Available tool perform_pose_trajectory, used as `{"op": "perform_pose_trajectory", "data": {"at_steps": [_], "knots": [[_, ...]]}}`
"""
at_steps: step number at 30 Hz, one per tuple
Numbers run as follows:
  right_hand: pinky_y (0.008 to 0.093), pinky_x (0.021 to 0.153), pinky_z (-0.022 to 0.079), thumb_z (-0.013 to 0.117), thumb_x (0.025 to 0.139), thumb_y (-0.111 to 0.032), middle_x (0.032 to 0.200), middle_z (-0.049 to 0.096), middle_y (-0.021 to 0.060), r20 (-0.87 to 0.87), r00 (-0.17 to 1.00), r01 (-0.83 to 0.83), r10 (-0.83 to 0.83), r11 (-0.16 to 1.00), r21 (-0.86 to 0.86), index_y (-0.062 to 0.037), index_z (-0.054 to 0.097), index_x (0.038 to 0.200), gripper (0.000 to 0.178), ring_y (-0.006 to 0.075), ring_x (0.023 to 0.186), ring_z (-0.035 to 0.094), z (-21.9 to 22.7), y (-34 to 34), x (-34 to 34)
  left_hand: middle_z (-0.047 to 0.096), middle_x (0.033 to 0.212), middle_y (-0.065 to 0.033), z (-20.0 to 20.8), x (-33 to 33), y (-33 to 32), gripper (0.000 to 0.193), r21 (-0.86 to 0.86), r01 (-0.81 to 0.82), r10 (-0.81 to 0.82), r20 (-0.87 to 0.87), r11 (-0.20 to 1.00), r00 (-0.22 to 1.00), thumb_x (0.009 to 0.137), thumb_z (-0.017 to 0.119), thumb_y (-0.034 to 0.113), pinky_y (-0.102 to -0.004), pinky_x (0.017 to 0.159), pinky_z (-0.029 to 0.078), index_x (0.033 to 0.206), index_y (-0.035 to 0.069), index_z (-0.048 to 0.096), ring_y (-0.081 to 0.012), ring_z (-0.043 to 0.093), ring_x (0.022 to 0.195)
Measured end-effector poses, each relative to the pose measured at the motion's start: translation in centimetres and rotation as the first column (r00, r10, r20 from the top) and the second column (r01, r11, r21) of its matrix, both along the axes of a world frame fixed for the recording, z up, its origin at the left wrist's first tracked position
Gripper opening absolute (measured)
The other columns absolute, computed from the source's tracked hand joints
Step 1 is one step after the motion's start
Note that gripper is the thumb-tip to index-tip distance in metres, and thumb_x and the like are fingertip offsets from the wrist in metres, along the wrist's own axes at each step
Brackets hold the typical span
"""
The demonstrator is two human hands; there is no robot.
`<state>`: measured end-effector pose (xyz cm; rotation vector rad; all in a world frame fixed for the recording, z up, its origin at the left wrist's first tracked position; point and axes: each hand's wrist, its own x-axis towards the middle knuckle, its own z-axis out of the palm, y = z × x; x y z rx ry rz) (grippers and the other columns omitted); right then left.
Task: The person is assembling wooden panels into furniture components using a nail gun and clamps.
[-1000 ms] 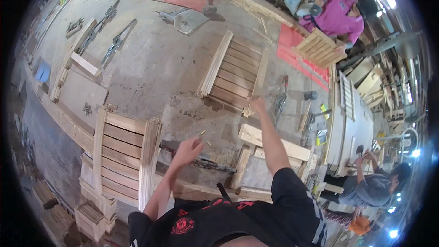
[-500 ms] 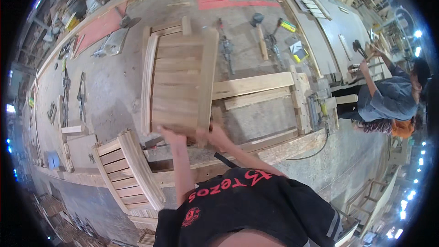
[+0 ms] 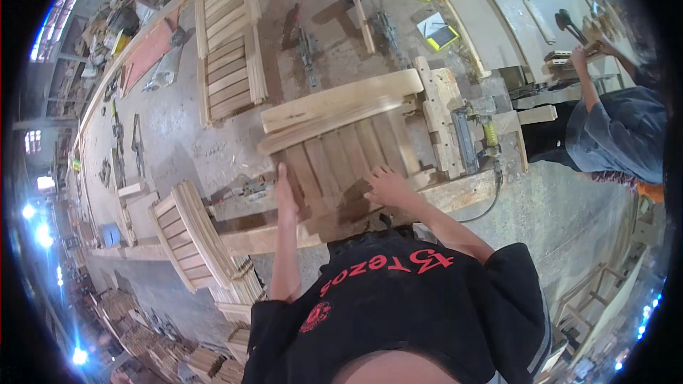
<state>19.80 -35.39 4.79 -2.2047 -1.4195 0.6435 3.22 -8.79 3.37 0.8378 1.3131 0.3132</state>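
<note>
A slatted wooden panel (image 3: 331,163) lies on the bench in front of me, its slats running near to far and slightly blurred. Its far rail is close along a thick pale wooden bar (image 3: 341,99). My left hand (image 3: 285,192) rests at the panel's left edge with fingers stretched out, pointing away from me. On the near right part of the panel my right hand (image 3: 390,187) lies with its fingers spread. A notched wooden block (image 3: 445,121) stands to the right of the panel, next to a metal clamp (image 3: 464,139).
Slatted panels (image 3: 231,75) are stacked at the far left, with another stack (image 3: 188,235) near left. Bar clamps (image 3: 304,50) and a mallet (image 3: 363,21) lie beyond the bar. A co-worker (image 3: 615,135) stands at the right, holding pieces.
The slatted panel has turned and moved right and down onto the bench along the wooden bar. My hands have moved apart along it. The head view has shifted.
</note>
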Motion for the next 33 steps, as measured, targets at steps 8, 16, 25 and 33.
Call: {"op": "perform_pose_trajectory", "data": {"at_steps": [8,16,25,33], "knots": [[0.0471,0.083,0.049,0.066,0.081,-0.023,0.086,0.061,0.0134,-0.003,0.981,0.196,-0.196,0.98,0.018,-0.009,0.065,0.083,0.014,0.0352,0.096,0.059,-6.7,-4.9,1.5,0.066,0.102,-0.0317,1.0,5.3,-2.5,0.056,0.014,0.933,-0.517,-0.83,0.359,0.211,0.086,0.057,0.05,-0.0478,0.086,0.051,0.1,-0.003,0.071,-0.039,0.064,0.105],[0.0481,0.082,0.044,0.064,0.078,-0.018,0.088,0.061,0.0098,0.017,0.944,0.326,-0.33,0.939,0.109,-0.0106,0.063,0.08,0.008,0.0336,0.09,0.056,-8.0,-4.0,-0.3,0.064,0.099,-0.0234,-7.7,-3.7,-2.6,0.051,0.235,0.764,-0.116,-0.92,0.601,0.375,0.081,0.068,0.037,-0.0532,0.083,0.051,0.113,0.0,0.055,-0.0418,0.063,0.097],[0.0468,0.084,0.041,0.066,0.076,-0.021,0.084,0.057,0.0076,0.154,0.871,0.46,-0.466,0.885,0.074,-0.012,0.058,0.077,0.012,0.0321,0.09,0.054,-9.0,-3.1,-1.4,0.065,0.1,-0.0247,-8.4,-4.2,-1.5,0.043,0.286,0.899,-0.453,-0.788,0.33,0.417,0.09,0.062,0.039,-0.0525,0.081,0.051,0.104,-0.001,0.051,-0.0436,0.064,0.096],[0.0483,0.081,0.042,0.065,0.073,-0.017,0.084,0.059,0.007,0.193,0.894,0.396,-0.403,0.915,0.079,-0.0153,0.062,0.082,0.01,0.0316,0.085,0.058,-11.8,-3.6,-1.3,0.064,0.106,-0.0238,-4.0,-3.6,0.9,0.05,0.247,0.936,-0.595,-0.723,0.25,0.35,0.095,0.05,0.047,-0.0554,0.083,0.049,0.112,0.0,0.056,-0.0433,0.063,0.098]]}}
